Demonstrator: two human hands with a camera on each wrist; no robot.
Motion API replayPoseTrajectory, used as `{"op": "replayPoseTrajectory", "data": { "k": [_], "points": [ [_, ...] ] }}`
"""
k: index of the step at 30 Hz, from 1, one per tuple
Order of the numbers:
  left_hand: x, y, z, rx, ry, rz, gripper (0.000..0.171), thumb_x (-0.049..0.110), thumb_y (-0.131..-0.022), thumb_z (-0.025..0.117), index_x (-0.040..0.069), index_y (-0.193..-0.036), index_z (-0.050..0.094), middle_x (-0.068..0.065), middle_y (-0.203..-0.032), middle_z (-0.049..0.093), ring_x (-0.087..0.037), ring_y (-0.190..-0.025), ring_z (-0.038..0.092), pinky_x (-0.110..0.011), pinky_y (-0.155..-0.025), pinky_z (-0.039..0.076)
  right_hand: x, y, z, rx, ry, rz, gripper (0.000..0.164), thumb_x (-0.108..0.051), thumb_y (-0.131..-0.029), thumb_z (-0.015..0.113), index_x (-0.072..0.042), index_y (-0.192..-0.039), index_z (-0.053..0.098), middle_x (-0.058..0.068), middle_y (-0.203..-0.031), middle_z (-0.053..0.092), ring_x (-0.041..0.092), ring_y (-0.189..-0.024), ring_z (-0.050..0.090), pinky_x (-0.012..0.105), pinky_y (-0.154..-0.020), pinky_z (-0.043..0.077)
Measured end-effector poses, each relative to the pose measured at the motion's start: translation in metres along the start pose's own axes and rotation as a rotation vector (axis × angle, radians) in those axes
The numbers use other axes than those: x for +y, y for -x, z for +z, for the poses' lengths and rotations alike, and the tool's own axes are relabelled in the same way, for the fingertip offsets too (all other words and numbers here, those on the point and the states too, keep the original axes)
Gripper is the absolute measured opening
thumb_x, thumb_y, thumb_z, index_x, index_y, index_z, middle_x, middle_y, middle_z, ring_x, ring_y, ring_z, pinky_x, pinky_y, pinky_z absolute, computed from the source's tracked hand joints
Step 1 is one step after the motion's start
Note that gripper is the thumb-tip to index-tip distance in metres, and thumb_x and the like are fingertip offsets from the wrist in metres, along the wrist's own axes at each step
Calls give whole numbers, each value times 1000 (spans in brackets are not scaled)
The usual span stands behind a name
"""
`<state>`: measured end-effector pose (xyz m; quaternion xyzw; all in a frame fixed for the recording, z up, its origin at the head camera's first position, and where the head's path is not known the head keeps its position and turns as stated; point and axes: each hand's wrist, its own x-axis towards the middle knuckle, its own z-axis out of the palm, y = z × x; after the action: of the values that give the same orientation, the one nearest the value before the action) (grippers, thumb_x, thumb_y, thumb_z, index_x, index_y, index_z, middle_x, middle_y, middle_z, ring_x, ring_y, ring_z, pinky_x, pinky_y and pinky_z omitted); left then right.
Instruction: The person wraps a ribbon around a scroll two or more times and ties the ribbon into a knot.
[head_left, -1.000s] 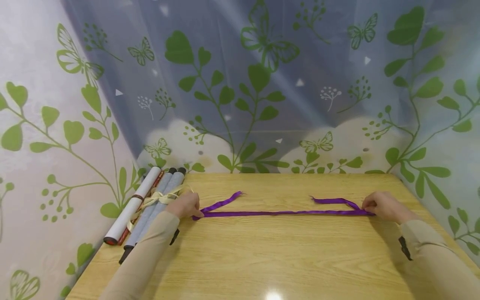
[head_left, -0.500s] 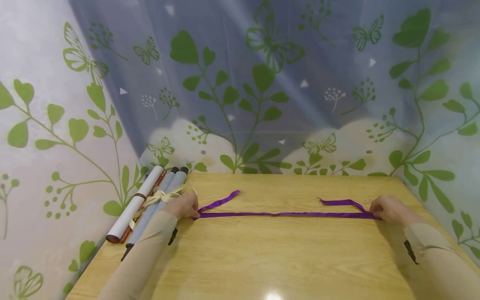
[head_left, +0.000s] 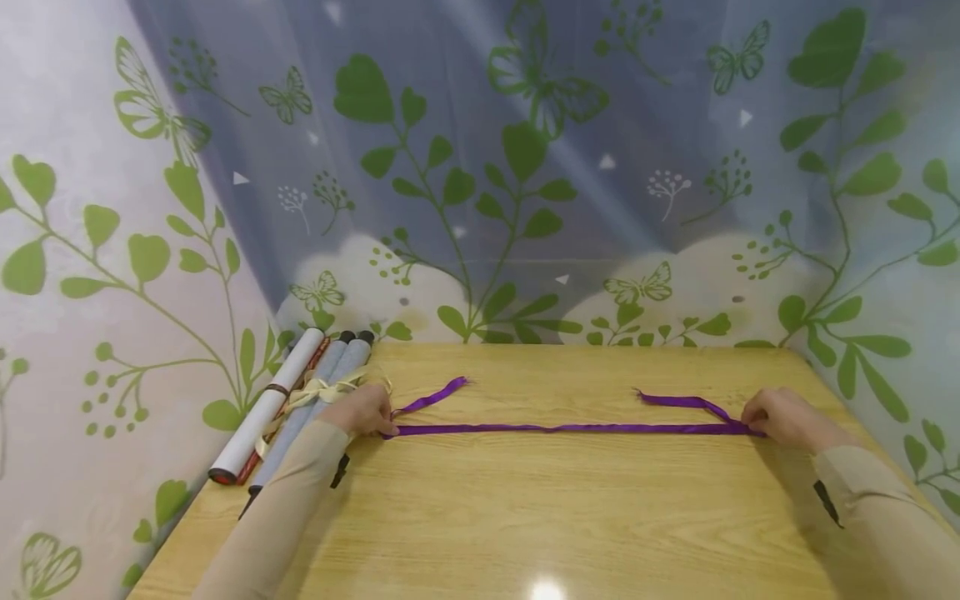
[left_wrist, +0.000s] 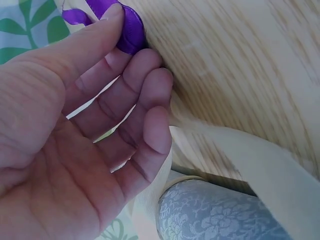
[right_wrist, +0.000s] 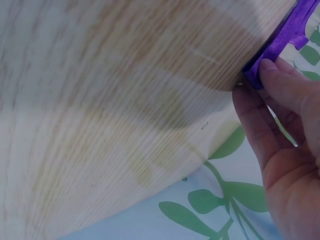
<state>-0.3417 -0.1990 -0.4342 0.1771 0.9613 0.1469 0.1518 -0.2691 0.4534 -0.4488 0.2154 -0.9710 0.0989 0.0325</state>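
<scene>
A purple satin ribbon (head_left: 551,429) stretches nearly straight from side to side across the wooden table. Near its left end my left hand (head_left: 363,410) pinches a fold of it between thumb and forefinger; the left wrist view shows the ribbon (left_wrist: 132,32) looped at the fingertips, the other fingers loosely bent. At the other end my right hand (head_left: 780,417) pinches a second fold, and in the right wrist view the ribbon (right_wrist: 280,42) lies under the thumb. A frayed loose tail points inward from each hand, behind the straight stretch.
Beside my left hand lie rolled scrolls: a white one (head_left: 262,408) and grey patterned ones (head_left: 303,417) tied with a cream ribbon (head_left: 322,390). The wooden table (head_left: 555,508) meets leaf-printed curtains (head_left: 517,208) at the back and sides.
My right hand has shifted right with its end of the ribbon, and the straight stretch looks tauter. The left tail has slid slightly toward my left hand.
</scene>
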Motion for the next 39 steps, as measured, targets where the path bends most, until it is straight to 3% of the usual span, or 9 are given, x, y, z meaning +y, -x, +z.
{"op": "replayPoseTrajectory", "data": {
  "k": [6,10,16,23,29,36,39],
  "points": [
    [2,1,-1,-12,3,-40,26,19,-83,79,8,-62,67,3,-56,57,-8,-53,48,-21,-52,38,2,0,-1,-5,2,-8,16,7,-76,73,-10,-74,74,4,-78,72,21,-71,66,33,-63,52],
    [5,3,-4,-13,-14,-7,26,18,-83,79,7,-63,67,2,-57,58,-8,-53,49,-21,-53,40,1,-2,-2,-17,-23,26,15,5,-79,71,-10,-76,72,-1,-75,71,15,-70,63,31,-62,50],
    [10,0,-6,33,-136,81,28,21,-80,81,9,-62,62,3,-67,56,-13,-65,50,-26,-63,42,-2,-4,-1,14,-63,78,4,-2,-83,71,-5,-86,72,5,-81,72,25,-75,68,41,-67,54],
    [16,-3,-10,62,-183,47,23,21,-80,81,10,-70,64,-2,-79,62,-18,-75,55,-34,-72,48,-16,-11,-1,62,-65,98,9,-11,-88,70,-3,-92,72,10,-86,73,32,-82,68,49,-73,54],
    [10,-1,-14,153,-167,92,16,18,-87,74,11,-75,65,-3,-80,64,-17,-69,54,-33,-65,46,-31,-18,-3,42,-90,118,18,-10,-92,63,2,-102,71,19,-97,73,44,-96,66,59,-85,49],
    [-2,5,-19,251,-130,99,12,20,-93,66,9,-90,69,-4,-87,69,-15,-69,58,-34,-64,48,-42,-22,-1,54,-96,135,23,-12,-94,63,5,-108,70,23,-103,72,47,-102,63,60,-86,49],
    [-6,9,-21,284,-116,117,14,20,-93,65,7,-89,69,-6,-84,69,-17,-70,60,-36,-64,49,-44,-22,0,84,-99,136,27,-14,-96,61,7,-112,69,26,-107,70,48,-103,63,60,-87,49]
  ]
}}
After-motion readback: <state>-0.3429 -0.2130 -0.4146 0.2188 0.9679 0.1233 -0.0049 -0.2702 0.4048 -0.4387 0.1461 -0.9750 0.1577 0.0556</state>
